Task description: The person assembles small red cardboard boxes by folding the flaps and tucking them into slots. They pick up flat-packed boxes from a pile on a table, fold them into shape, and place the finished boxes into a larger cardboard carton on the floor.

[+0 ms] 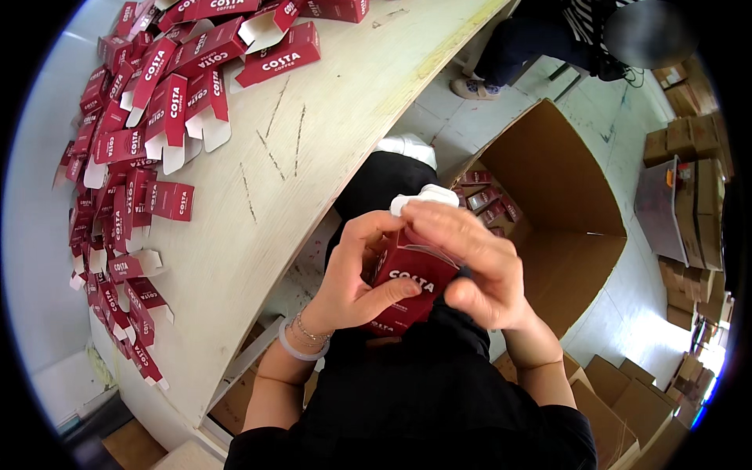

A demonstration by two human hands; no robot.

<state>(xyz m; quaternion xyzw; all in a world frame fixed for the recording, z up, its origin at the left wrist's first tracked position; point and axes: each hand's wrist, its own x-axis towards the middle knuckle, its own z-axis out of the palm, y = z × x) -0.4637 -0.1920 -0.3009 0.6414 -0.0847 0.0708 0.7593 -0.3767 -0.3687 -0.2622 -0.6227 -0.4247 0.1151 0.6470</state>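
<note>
Grip of the left hand [351, 276] is clamped on a red carton [421, 268], thumb across its front; the right hand [482, 258] arches, blurred, over the carton's far end, its contact unclear. Just right, an open cardboard box [572, 172] holds similar cartons [489, 196]. Leftward, the bench's [337, 102] slanting edge borders pale surface reaching to heaped cartons [164, 113] at the far left.

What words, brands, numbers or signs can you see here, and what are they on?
I won't copy the wording, but lettering shows here:
Red box in the left hand: large white lettering, smaller print beneath.
Red cartons on the table: similar white lettering, at many angles.
Red packs inside the open cardboard box: too small to read.
Stacked brown boxes: any marks too small to read.
</note>
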